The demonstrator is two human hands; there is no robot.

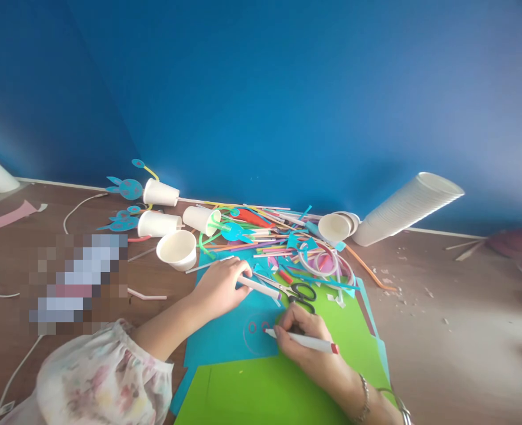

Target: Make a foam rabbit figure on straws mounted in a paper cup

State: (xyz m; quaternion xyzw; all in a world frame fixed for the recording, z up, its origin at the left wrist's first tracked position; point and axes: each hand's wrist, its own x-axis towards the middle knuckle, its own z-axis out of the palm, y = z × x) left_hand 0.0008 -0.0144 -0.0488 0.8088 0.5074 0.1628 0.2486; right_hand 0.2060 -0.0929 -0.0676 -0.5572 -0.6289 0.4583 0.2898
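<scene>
My right hand point(305, 336) is closed round a white marker with a red end point(309, 342). Its tip meets a sheet of blue paper point(212, 342), beside small red rings point(253, 327) inside a faint larger circle. Another white marker with a purplish end point(261, 287) is pinched in my left hand point(221, 286), which rests over the top of the blue sheet. Between and beyond both hands lie black-handled scissors point(304, 291). Green paper point(243, 392) lies nearest me and to the right of the blue sheet.
Colourful straws and sticks point(270, 236) are heaped by the blue wall point(265, 106). White paper cups point(176, 249) stand or lie at left, some with blue paper animal shapes point(130, 189). A tall cup stack point(407, 209) leans at right. A roll of clear tape point(318, 260) sits near paper scraps.
</scene>
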